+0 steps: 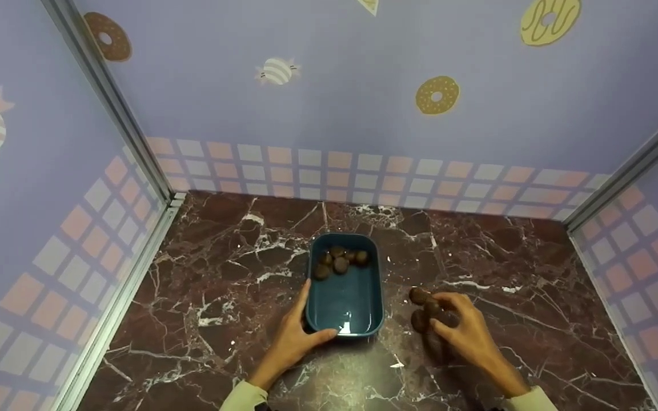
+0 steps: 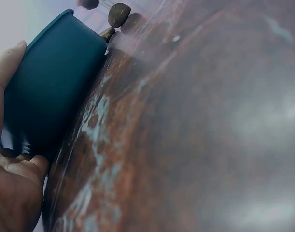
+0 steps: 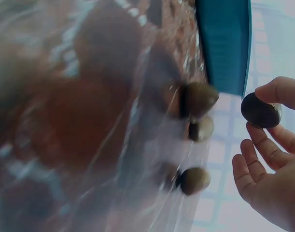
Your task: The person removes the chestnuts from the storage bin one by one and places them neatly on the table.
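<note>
A blue-green rectangular container (image 1: pixel 337 302) sits on the marbled tabletop, with several brown chestnuts (image 1: pixel 340 265) gathered at its far end. My left hand (image 1: pixel 293 337) holds the container's near left corner, thumb along the near side and fingers along the left side. To the right of the container, my right hand (image 1: pixel 469 331) pinches one chestnut (image 3: pixel 261 111) between thumb and forefinger, its other fingers loosely bent. Below the pinched one, more chestnuts lie on the table: one farther away (image 1: pixel 418 295), one nearer (image 1: pixel 420 321) and another (image 3: pixel 194 181) in the right wrist view.
The dark red marbled tabletop (image 1: pixel 220 274) has white veins and glossy reflections. A lilac back wall (image 1: pixel 352 114) with sweets and checks rises behind it, and side walls with metal corner strips (image 1: pixel 117 108) stand left and right.
</note>
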Motion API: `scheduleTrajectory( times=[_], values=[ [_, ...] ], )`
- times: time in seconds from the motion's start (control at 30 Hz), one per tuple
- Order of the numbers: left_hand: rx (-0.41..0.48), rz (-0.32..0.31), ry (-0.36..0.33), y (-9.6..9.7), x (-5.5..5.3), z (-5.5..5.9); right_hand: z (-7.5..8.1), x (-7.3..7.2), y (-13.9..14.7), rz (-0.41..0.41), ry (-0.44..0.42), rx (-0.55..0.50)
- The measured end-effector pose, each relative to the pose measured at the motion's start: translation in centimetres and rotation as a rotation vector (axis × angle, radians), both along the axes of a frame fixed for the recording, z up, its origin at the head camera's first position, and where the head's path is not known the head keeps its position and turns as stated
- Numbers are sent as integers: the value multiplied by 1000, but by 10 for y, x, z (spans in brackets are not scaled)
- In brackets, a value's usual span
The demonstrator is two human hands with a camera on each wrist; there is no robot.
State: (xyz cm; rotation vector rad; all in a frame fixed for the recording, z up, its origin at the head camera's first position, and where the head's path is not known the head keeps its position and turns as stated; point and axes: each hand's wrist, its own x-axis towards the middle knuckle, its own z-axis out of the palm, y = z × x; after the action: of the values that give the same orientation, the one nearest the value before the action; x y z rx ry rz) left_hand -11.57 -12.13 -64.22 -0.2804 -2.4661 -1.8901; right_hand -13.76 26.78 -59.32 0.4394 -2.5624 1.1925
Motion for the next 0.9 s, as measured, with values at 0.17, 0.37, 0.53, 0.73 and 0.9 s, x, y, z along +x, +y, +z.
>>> scheduleTrajectory(
  times=[0.17,0.37,0.53,0.73,0.9],
  values=[
    [-10,8,-8,0,1,2,-4,6,15,-65,-65,10],
    [2,-2,-24,0,0,1,-15,12,24,-123,-135,48],
    [6,-8,-23,0,-1,0,-21,14,29,-151,-208,61],
    [10,-9,-7,0,-1,-1,-27,14,37,-164,-303,23],
    [10,-3,-11,0,0,-1,-30,13,40,-183,-297,31]
  ],
)
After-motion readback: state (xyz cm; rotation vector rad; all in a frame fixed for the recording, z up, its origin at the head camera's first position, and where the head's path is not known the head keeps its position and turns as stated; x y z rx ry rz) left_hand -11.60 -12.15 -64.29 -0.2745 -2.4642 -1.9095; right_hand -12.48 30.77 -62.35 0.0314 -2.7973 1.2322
